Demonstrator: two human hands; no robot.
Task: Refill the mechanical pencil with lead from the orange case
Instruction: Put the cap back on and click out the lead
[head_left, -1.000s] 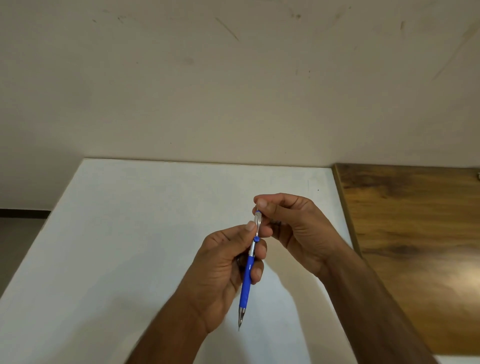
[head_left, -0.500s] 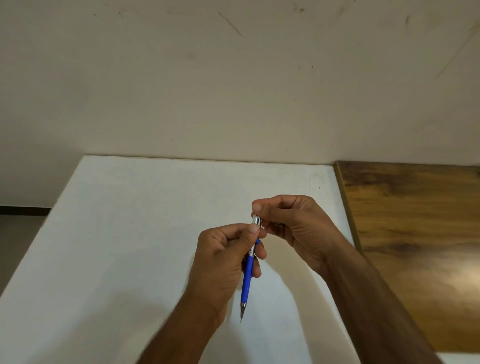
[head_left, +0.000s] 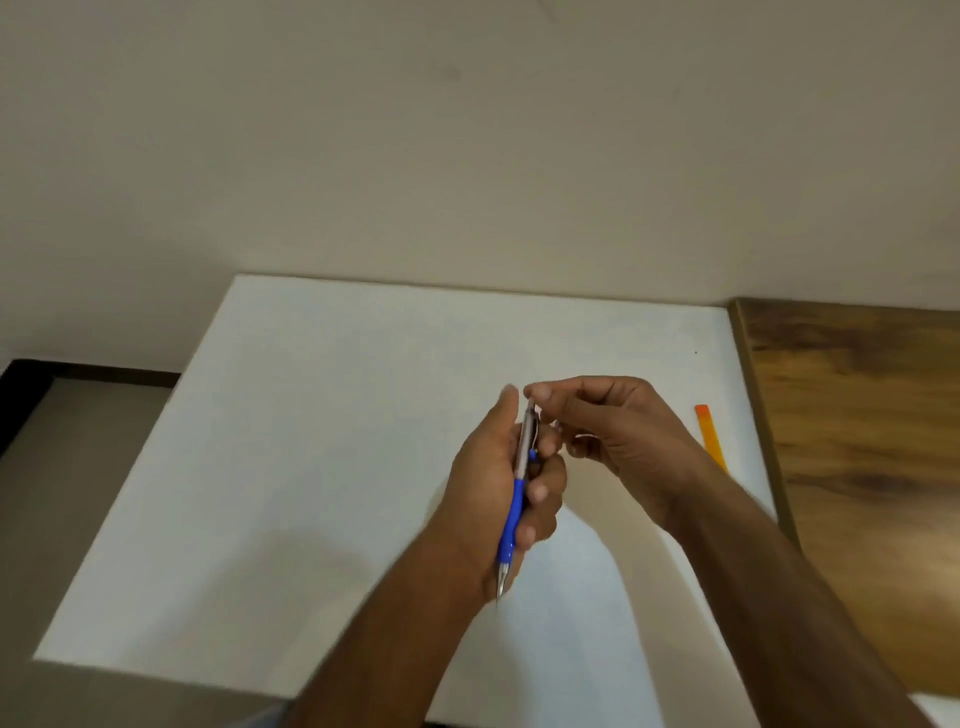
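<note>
My left hand (head_left: 498, 488) holds the mechanical pencil (head_left: 511, 525) nearly upright over the white table (head_left: 311, 467), tip pointing down toward me. The pencil has a blue grip and a silver upper barrel. My right hand (head_left: 613, 431) pinches at the pencil's top end with thumb and forefinger; whether it holds a lead or the cap is too small to tell. The orange case (head_left: 709, 435) lies flat on the table just right of my right hand, partly hidden behind my wrist.
A brown wooden surface (head_left: 857, 441) adjoins the white table on the right. A plain wall rises behind the table. Floor with a dark skirting shows at the left.
The view has shifted, bringing the orange case into sight at the right. Both hands stay together at the pencil's top, with my left thumb now raised beside the barrel.
</note>
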